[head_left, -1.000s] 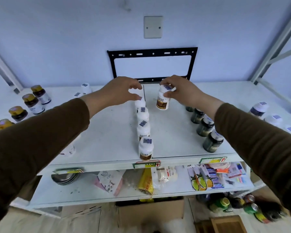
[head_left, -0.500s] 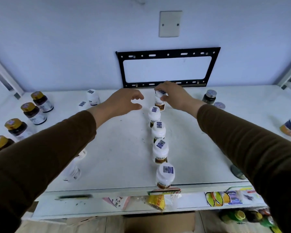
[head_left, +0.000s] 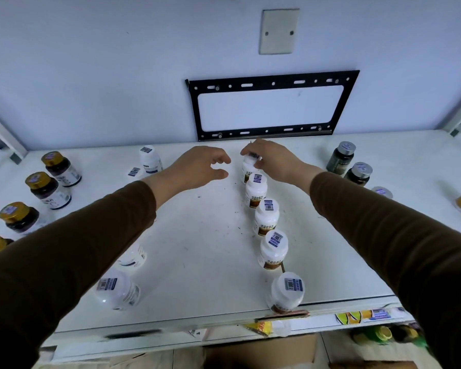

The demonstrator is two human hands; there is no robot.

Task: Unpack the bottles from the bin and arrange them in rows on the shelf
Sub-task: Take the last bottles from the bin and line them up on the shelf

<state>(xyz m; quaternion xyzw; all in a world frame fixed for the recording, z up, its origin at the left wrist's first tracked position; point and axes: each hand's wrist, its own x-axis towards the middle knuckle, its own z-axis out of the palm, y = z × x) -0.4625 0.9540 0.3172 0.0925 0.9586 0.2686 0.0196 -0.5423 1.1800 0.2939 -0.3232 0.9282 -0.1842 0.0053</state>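
Shelf (head_left: pixel 202 251): white top board; the front edge is seen well below both wrists, the back edge meets the wall just beyond the fingertips.
Open room: a bare strip of board is found between the two hands and under the left forearm; more bare board is seen under the right forearm.
Right hand (head_left: pixel 273 162): fingers are curled over the cap of the rear white bottle (head_left: pixel 246 169), which stands upright on the board and is gripped from above.
White bottle row (head_left: pixel 266 219): four more bottles are ranged from just beneath the right hand toward the front edge, each just beside the next.
Left hand (head_left: pixel 197 169): nothing is held; fingers are loosely curved, thumb apart, hovering just left of the rear white bottle.
Gold-capped jars (head_left: pixel 48 186): ranged well to the left of the left hand.
Dark bottles (head_left: pixel 341 158): stood to the right of the right wrist.
Black bracket (head_left: pixel 272 105): fixed on the wall just beyond both hands.
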